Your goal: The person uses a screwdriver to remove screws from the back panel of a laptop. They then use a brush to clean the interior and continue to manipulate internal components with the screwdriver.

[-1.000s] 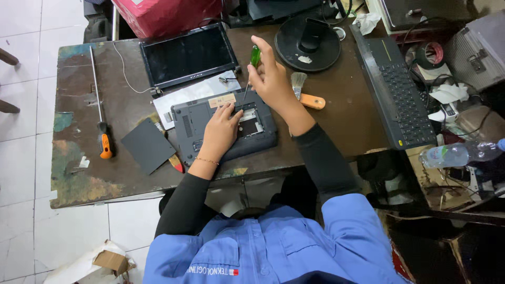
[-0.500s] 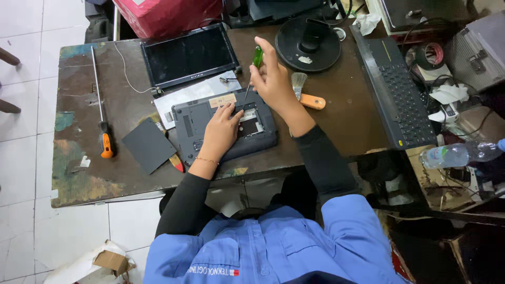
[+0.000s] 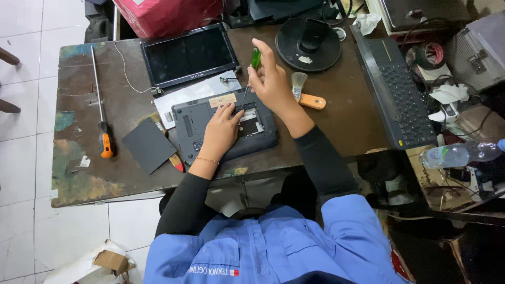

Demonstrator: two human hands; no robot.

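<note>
- Grey and turned bottom-up, the laptop base [image 3: 223, 126] lies near the front edge of the worn wooden table [image 3: 79, 179]; we place everything else from it.
- Our left hand [image 3: 221, 131] rests flat on the base, fingers spread, gripping nothing, just pressing it down.
- Our right hand [image 3: 271, 79] is clenched around the green-handled screwdriver [image 3: 251, 73], whose tip meets the base beside its open bay.
- We judge the step in hand to be working 1 screw at that bay; the next move calls for a steady, upright shaft and firm downward pressure.
- Behind the base lies the detached screen [image 3: 189, 55]; left of it a dark cover panel [image 3: 149, 144] and an orange-handled screwdriver [image 3: 102, 126]; right of it a brush [image 3: 305, 94] and a keyboard [image 3: 400, 89].
</note>
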